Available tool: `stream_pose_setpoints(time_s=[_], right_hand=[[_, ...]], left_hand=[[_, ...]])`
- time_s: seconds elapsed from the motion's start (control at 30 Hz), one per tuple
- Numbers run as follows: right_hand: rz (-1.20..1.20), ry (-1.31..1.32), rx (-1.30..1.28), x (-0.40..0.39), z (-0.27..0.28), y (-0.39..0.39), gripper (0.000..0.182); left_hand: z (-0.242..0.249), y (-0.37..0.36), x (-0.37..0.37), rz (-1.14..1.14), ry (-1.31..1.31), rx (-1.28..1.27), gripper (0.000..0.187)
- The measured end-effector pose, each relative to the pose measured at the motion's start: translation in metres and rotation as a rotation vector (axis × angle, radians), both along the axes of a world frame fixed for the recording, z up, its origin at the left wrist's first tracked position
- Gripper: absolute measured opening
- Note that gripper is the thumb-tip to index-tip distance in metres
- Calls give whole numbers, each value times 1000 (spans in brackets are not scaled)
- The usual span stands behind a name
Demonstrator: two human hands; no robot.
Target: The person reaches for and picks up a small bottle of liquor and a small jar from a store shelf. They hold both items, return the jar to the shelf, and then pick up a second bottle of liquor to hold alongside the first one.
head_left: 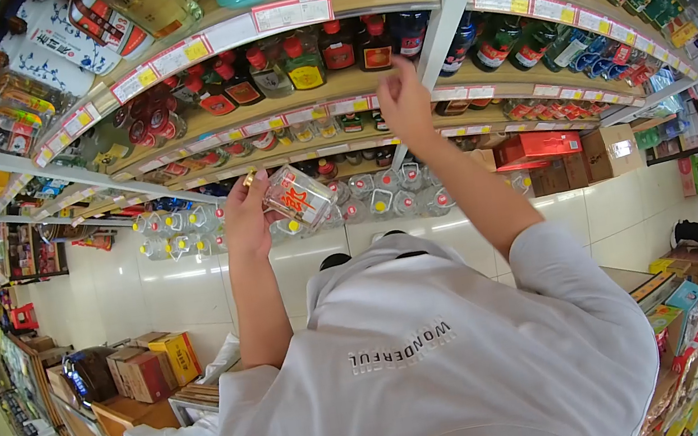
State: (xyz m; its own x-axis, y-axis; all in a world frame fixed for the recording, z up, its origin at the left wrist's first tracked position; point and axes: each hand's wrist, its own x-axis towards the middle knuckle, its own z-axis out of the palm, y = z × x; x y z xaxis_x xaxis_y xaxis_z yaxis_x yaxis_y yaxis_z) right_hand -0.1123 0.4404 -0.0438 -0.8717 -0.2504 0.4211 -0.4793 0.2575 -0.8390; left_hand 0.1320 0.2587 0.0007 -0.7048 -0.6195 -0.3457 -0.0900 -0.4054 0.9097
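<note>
My left hand [250,215] is closed around the gold-capped neck of a clear glass bottle [300,196] with red characters on it, tilted in front of the lower shelves. My right hand [406,104] is raised to the shelf of small red-capped bottles [305,65], its fingers drawn together beside a dark bottle [375,45] with a red cap. Whether those fingers touch or hold anything is too small to tell.
A white shelf post [453,0] rises right of my right hand. Large clear jugs [175,245] stand on the floor below the shelves. Cardboard boxes [611,152] are at the right, and more boxes [144,374] lie behind me at the left.
</note>
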Motion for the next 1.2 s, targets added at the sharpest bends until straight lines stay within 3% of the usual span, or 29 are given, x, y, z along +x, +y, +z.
stream_pose_setpoints(time_s=[0.1,0.17,0.27,0.3,0.37,0.47,0.57,0.77,1.2], right_hand=[[-126,29,-66,-2,-26,23,44],[-298,343,-117,-21,-13,31,46],[-365,426,-151,-61,16,37,60],[-331,380,-216,-77,17,35,69],[-163,157,-319,-74,43,33,66],[-203,71,-138,-70,62,33,57],[-257,12,-153,-79,53,28,49],[-397,120,-140,-94,27,16,50],[-333,141,-234,-90,26,16,46]], left_hand=[[6,5,-3,8,-12,7,23],[8,9,-4,17,-10,17,21],[5,5,-9,-24,2,27,21],[5,5,-11,-32,5,28,21],[5,6,-18,-50,12,26,21],[14,11,-29,-112,7,-9,24],[19,14,-41,-153,-12,-47,26],[26,14,-62,-209,18,-94,26],[31,9,-85,-221,33,-135,29]])
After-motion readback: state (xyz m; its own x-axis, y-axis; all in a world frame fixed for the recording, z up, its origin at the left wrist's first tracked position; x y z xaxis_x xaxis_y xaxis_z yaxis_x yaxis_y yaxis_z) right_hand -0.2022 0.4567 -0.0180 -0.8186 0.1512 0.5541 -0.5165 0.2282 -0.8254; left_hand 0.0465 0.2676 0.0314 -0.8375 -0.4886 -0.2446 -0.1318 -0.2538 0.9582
